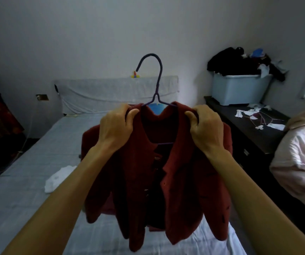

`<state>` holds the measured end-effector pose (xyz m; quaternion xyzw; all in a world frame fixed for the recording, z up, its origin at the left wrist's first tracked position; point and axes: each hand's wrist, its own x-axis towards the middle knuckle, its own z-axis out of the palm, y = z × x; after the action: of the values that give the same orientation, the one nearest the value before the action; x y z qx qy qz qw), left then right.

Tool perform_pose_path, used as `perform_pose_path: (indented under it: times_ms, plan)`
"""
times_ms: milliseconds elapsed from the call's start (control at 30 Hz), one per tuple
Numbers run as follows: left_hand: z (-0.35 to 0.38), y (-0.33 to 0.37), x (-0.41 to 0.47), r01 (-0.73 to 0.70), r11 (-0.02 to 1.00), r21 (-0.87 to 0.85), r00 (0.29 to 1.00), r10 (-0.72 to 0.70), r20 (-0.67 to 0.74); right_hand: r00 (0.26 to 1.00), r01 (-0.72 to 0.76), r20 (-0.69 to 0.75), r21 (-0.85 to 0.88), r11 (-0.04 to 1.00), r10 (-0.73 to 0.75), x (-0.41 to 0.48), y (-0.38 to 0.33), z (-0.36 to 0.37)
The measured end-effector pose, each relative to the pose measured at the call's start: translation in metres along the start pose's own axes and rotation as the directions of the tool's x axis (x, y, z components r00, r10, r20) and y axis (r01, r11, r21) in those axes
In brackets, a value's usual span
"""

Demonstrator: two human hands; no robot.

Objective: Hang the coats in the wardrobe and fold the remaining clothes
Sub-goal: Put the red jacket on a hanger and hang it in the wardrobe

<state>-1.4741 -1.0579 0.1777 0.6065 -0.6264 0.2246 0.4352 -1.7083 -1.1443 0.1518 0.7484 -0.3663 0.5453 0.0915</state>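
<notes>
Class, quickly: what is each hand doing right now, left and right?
Left hand: closed, holding the red coat at one shoulder.
Right hand: closed, holding the coat's other shoulder.

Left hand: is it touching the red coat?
Touching. The head view shows the left hand with thumb and fingers curled round the red coat at the shoulder beside the collar, where the fabric drapes over the purple hanger.

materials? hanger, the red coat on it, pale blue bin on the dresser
hanger: probably wire under a matte purple coating; it is thin, evenly bent and twisted at the neck.
red coat: looks like wool or a thick knit, with a fuzzy, dull surface and soft drape.
bin: likely plastic; smooth walls and a moulded rim.
</notes>
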Motion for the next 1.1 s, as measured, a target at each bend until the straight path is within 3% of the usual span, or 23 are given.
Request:
perform_pose_path:
  times_ms: [133, 333, 500, 733, 1100]
  plan:
    - [0.002, 0.016, -0.015, -0.011, 0.996, -0.088, 0.998, 0.006, -0.06, 0.996, -0.054, 0.066, -0.105, 0.993, 0.061, -0.019, -0.011, -0.028]
    - [0.011, 0.07, -0.02, -0.085, 0.964, -0.251, 0.996, 0.073, -0.055, 0.994, -0.109, 0.001, -0.227, 0.968, 0.112, -0.042, -0.01, -0.111]
    - [0.021, 0.143, -0.02, -0.152, 0.916, -0.372, 0.988, 0.138, -0.064, 0.983, -0.153, -0.152, -0.338, 0.929, 0.107, -0.051, -0.001, -0.193]
    - [0.055, 0.255, -0.038, -0.21, 0.796, -0.567, 0.969, 0.249, -0.01, 0.96, -0.272, -0.182, -0.447, 0.852, 0.211, -0.086, 0.027, -0.289]
    - [0.116, 0.45, -0.082, -0.25, 0.717, -0.651, 0.925, 0.375, 0.057, 0.897, -0.44, -0.303, -0.564, 0.699, 0.321, -0.163, 0.108, -0.443]
